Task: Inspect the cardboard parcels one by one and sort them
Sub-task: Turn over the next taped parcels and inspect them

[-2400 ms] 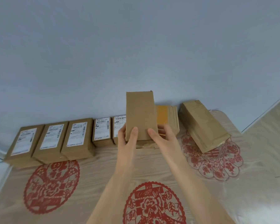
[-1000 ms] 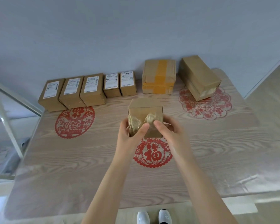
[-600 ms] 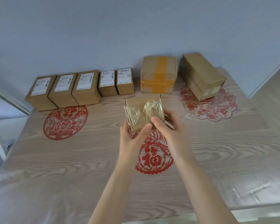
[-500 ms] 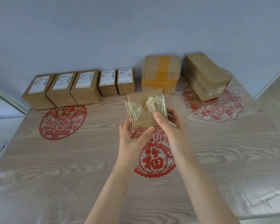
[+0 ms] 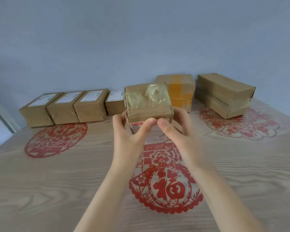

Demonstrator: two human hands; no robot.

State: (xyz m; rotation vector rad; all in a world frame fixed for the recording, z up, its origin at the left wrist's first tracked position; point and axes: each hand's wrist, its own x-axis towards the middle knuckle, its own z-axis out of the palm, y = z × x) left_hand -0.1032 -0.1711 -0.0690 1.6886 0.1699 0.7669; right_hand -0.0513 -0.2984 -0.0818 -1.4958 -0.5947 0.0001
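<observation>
Both hands hold one small cardboard parcel point(image 5: 146, 102) in the air above the middle of the table. Its taped end, with crumpled clear tape, faces up and toward me. A white label shows on the face turned down toward me, partly behind my thumbs. My left hand point(image 5: 129, 133) grips the parcel's left side and my right hand point(image 5: 176, 131) grips its right side, thumbs meeting at the lower front edge. Along the back wall stand several labelled parcels point(image 5: 90, 106), a parcel with yellow tape point(image 5: 181, 91) and a long brown parcel point(image 5: 223, 94).
The wooden table point(image 5: 57, 181) carries red paper-cut decals at the left point(image 5: 55, 139), centre point(image 5: 166, 181) and right point(image 5: 238, 126). A grey wall rises right behind the parcel row. The table's right corner lies near the long parcel.
The parcel came off the back row toward me and has been tipped so the taped end faces up and a labelled face shows underneath. Both hands shifted their grip lower.
</observation>
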